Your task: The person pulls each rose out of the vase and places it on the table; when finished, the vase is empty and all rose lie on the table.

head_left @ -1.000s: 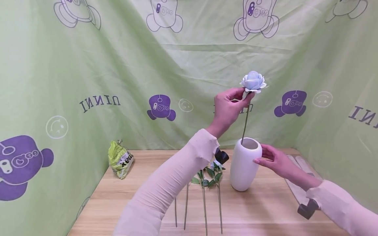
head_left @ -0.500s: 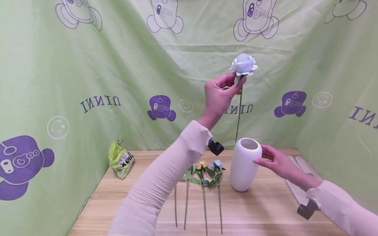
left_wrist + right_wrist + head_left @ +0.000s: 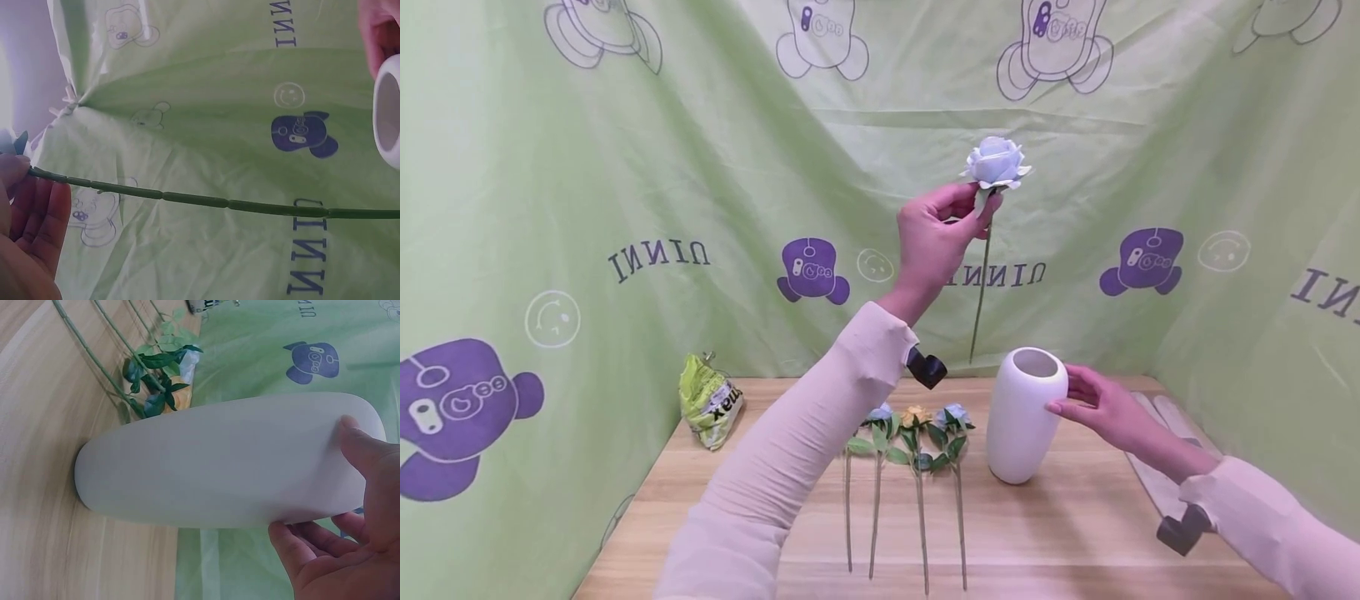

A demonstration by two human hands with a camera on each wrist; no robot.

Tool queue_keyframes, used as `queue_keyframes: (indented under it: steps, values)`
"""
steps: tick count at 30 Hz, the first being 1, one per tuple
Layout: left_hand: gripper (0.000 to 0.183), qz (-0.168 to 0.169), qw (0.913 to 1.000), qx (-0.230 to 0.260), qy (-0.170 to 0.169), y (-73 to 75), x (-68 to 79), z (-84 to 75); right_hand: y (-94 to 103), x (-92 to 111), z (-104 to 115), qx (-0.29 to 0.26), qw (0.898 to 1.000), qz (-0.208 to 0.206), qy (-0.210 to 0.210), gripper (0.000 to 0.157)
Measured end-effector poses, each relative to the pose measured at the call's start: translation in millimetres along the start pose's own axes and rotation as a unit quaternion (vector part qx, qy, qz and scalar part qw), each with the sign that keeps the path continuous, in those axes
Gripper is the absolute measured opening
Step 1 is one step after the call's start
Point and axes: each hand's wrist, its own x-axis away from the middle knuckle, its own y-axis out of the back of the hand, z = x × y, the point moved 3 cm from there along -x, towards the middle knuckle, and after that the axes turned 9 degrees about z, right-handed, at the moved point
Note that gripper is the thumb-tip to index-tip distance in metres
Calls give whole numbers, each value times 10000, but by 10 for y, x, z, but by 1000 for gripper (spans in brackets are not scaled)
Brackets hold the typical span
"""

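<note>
My left hand (image 3: 934,240) pinches a pale blue artificial rose (image 3: 996,163) just beneath its bloom. The rose is upright in the air, its long green stem (image 3: 194,199) hanging down with the lower end apart from the vase, up and to its left. On the table stands a white vase (image 3: 1024,429), slightly tilted, its round mouth showing in the head view. My right hand (image 3: 1101,408) holds the vase near the top on its right side; in the right wrist view the thumb and fingers lie around its wall (image 3: 231,462).
Several artificial flowers lie on the wooden table (image 3: 1045,550) left of the vase, among them an orange rose (image 3: 916,415) and a blue rose (image 3: 953,415). A crumpled green bag (image 3: 709,404) sits at the back left. A printed green cloth (image 3: 880,167) surrounds the table.
The rose's stem end was at the vase mouth; my left hand has lifted it out, up and leftward. The vase and my right hand have stayed put.
</note>
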Motion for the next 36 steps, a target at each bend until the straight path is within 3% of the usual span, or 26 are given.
queue_keyframes:
  steps: [7, 17, 25, 32, 36]
  values:
    - [23, -155, 9996, -108, 213, 283, 122, 211, 3, -6, -11, -76, 10000, 35, -20, 67]
    - [21, -435, 9898, -481, 1266, 775, 412, 633, 2, -18, 6, -105, 9999, 37, -52, 66]
    - [22, -788, 9586, -706, 2645, 1167, 781, 975, 8, -18, 4, -126, 9999, 24, -47, 67]
    - [21, -959, 9369, -791, 3267, 1450, 1071, 1195, 0, -5, 6, -56, 9999, 54, -86, 67]
    - [26, -1005, 9198, -921, 3679, 1582, 1264, 1283, -4, 0, 3, 12, 9999, 63, -116, 67]
